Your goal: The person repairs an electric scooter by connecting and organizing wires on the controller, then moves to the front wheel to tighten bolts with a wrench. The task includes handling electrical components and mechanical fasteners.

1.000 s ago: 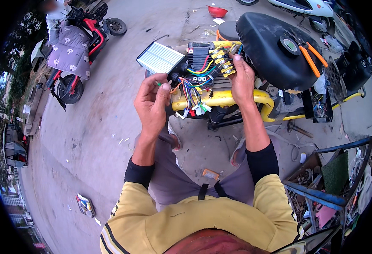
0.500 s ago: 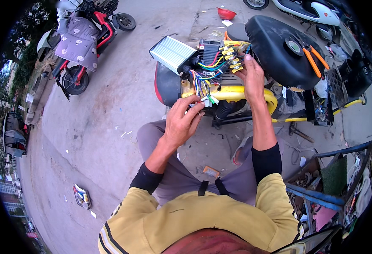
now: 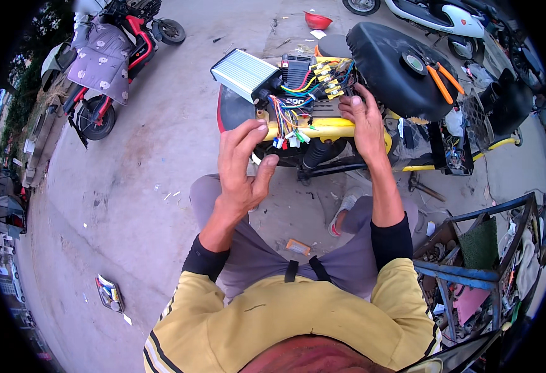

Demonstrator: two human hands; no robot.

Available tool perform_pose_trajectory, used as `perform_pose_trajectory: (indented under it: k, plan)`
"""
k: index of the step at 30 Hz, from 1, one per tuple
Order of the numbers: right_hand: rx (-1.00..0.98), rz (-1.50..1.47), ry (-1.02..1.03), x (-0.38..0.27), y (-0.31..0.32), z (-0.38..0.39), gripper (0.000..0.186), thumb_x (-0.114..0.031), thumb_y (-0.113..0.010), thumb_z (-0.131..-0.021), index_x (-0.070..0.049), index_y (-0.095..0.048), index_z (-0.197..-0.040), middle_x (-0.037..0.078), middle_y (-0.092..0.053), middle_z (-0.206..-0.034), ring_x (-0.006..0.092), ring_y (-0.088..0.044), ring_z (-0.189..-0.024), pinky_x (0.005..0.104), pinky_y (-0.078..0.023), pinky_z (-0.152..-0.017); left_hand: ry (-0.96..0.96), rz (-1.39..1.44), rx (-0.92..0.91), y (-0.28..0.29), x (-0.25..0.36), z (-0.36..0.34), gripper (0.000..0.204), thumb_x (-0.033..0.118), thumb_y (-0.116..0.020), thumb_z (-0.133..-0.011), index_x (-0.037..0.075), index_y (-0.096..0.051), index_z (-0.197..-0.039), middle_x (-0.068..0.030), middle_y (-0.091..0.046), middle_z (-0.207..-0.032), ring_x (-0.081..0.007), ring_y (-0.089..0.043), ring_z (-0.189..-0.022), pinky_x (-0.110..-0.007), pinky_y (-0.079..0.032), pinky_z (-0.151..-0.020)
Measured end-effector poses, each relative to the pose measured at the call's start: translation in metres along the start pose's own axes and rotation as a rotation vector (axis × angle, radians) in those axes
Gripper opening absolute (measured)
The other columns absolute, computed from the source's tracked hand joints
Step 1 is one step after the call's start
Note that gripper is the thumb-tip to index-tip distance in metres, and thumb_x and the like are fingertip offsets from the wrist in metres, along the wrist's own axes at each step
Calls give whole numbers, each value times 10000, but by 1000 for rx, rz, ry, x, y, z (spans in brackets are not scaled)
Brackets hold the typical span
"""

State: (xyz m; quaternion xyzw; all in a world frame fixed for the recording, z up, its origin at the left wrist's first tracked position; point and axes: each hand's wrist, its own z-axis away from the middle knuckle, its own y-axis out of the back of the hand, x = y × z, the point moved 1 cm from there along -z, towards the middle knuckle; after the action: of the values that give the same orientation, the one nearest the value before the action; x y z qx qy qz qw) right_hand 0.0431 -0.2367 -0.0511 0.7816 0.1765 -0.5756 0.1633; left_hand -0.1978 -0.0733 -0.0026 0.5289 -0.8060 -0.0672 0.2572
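Note:
A ribbed silver controller box lies tilted on the rear of a yellow two-wheeler frame. Coloured wires run from it, and small loose connectors hang over the frame tube. My left hand hovers left of these connectors, thumb and fingers apart, holding nothing. Over by the yellow terminal blocks, my right hand has bent, spread fingers at the frame tube; its fingertips are close to dark cables. Behind the wires stands a black finned unit.
Orange-handled pliers rest on the black seat, tipped up at right. A hammer lies on the ground. A blue metal rack of scrap is near right. A red scooter is parked far left; a red bowl lies behind.
My left hand has let go of the connectors and drawn left, its fingers spreading. My right hand has come down from the terminal blocks to the frame tube. The view has shifted slightly.

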Motion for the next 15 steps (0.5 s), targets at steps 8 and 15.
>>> perform_pose_trajectory:
  k: [8,15]
  plan:
    - [173,37,149,9,35,59,125,-60,-583,-1075,15,-669,-1126,86,-738,-1083,130,-688,-948,274,-557,-835,-481,-172,1023,119,132,-51,357,408,-584,-1010,205,-716,-1272,51,-646,-1242,-168,-517,-1155,-436,-342,-1007]
    - [225,-133,-117,48,38,146,148,-92,-635,-1060,-7,-680,-1172,61,-730,-987,102,-656,-833,253,-521,-733,-727,205,951,119,156,-60,474,206,-596,-1067,-27,-539,-1475,-132,-572,-1524,-288,-487,-1432,-471,-326,-1228]
